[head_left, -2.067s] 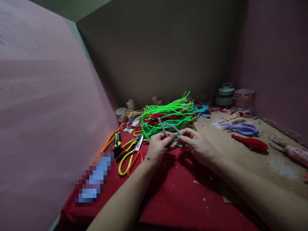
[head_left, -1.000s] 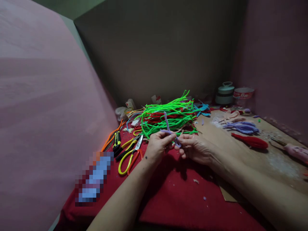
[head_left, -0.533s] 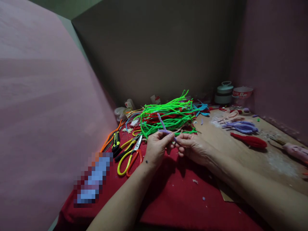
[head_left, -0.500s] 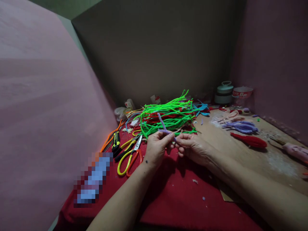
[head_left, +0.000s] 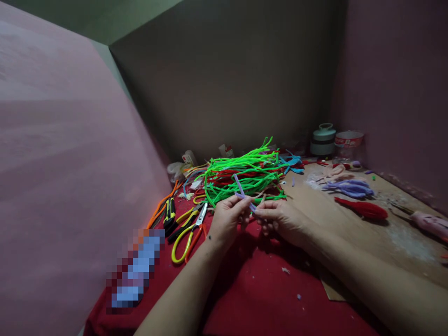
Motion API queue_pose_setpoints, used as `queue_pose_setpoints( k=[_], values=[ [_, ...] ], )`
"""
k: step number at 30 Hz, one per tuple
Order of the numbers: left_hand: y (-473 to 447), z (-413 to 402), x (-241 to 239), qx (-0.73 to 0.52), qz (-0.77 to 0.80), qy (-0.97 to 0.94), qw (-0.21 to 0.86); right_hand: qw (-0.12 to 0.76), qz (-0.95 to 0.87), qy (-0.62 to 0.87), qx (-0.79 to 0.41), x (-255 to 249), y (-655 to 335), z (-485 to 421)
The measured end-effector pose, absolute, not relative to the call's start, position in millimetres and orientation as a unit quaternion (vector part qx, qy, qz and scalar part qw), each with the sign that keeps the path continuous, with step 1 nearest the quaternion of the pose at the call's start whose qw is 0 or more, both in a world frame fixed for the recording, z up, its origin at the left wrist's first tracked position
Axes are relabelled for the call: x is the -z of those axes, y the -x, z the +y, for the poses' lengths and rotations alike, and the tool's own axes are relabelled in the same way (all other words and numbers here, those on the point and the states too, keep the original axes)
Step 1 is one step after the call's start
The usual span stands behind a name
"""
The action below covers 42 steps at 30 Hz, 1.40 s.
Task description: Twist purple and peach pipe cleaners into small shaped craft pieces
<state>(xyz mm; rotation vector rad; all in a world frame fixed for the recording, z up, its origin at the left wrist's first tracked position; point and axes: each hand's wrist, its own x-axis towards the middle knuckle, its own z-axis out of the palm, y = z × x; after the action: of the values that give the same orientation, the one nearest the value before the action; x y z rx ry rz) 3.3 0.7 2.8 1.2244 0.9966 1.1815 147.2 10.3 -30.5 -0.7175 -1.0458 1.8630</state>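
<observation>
A lavender pipe cleaner (head_left: 237, 181) is pinched between my two hands, one end sticking up past the fingers. My left hand (head_left: 229, 215) grips it between thumb and forefinger. Close on the right, the fingertips of my right hand (head_left: 280, 218) close on its lower end; the fingers partly hide that end. Right behind the hands lies a big heap of green pipe cleaners (head_left: 241, 186), with red pipe cleaners (head_left: 224, 176) among them. Scissors (head_left: 191, 238) with one yellow and one orange-red handle lie beside my left hand.
Pliers (head_left: 184, 223) and a yellow-black utility knife (head_left: 170, 212) lie left. On the brown board (head_left: 311, 212) at right are a purple bundle (head_left: 350, 189), a red bundle (head_left: 364, 209) and a pink tool (head_left: 429, 221). A lidded pot (head_left: 322, 140) and a bowl (head_left: 349, 139) stand behind. Red cloth (head_left: 259, 284) covers the front.
The camera view has tilted slightly, so the scene sits lower in the picture. Both hands still hold the lavender pipe cleaner, with the fingers shifted a little.
</observation>
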Motion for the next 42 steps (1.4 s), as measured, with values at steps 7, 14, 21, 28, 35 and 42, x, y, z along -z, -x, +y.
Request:
queue_pose_setpoints(
  k=[7,14,21,28,35,42],
  values=[
    [-2.1,3.5,0.3,-0.500,0.421,-0.508,0.561,0.438,-0.415,0.280,-0.747,31.7,-149.1,9.8],
    [-3.5,1.1,-2.4,-0.468,0.444,-0.546,0.535,0.422,-0.395,0.262,-0.773,30.3,-149.7,8.3],
    [-2.8,1.3,-1.9,-0.454,0.451,-0.543,0.544,0.420,-0.365,0.280,-0.782,26.7,-149.9,7.9],
    [-1.6,2.9,0.5,-0.447,0.424,-0.557,0.558,0.413,-0.366,0.291,-0.782,27.6,-150.8,8.8],
    [-0.8,3.0,2.0,-0.436,0.412,-0.570,0.562,0.414,-0.371,0.276,-0.784,28.4,-151.1,8.6],
    [-1.8,3.3,2.2,-0.446,0.412,-0.539,0.584,0.434,-0.371,0.266,-0.777,26.7,-150.4,9.6]
  ],
)
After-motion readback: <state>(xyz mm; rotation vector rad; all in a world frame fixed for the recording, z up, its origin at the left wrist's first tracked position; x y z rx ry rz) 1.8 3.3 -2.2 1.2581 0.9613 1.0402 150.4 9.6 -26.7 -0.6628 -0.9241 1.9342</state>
